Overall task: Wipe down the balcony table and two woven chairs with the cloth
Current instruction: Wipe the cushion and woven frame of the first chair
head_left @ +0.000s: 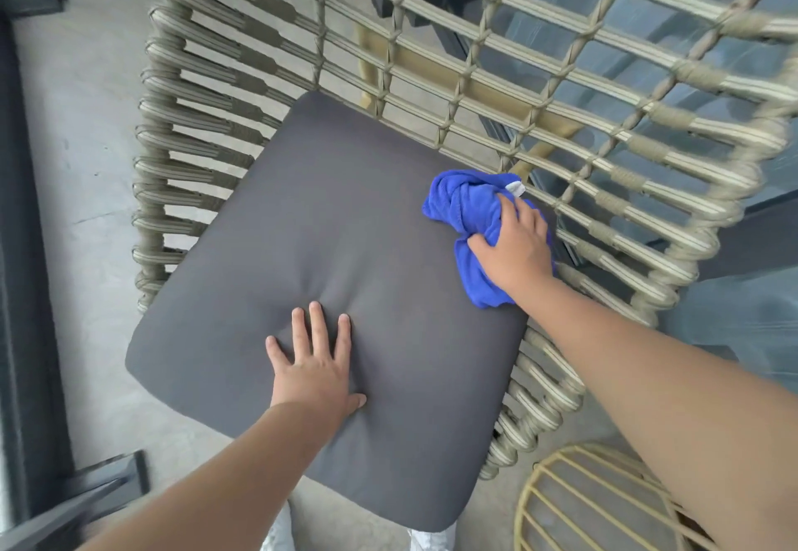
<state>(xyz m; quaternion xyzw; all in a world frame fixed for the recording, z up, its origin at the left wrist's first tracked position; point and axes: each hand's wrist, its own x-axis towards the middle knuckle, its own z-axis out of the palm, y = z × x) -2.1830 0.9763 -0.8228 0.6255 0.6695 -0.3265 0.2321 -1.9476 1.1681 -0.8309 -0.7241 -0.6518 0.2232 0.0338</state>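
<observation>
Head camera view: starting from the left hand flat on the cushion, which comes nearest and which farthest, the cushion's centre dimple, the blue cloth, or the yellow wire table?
From the left hand:
1. Centre dimple of the cushion, just beyond the fingertips.
2. Blue cloth, to the right, gripped by the right hand near the seat's edge.
3. Yellow wire table, bottom right, beside the woven chair.

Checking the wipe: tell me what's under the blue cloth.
The blue cloth, gripped by the right hand, lies on the grey seat cushion by the woven chair side. The cushion patch beneath is covered, unseen.
</observation>
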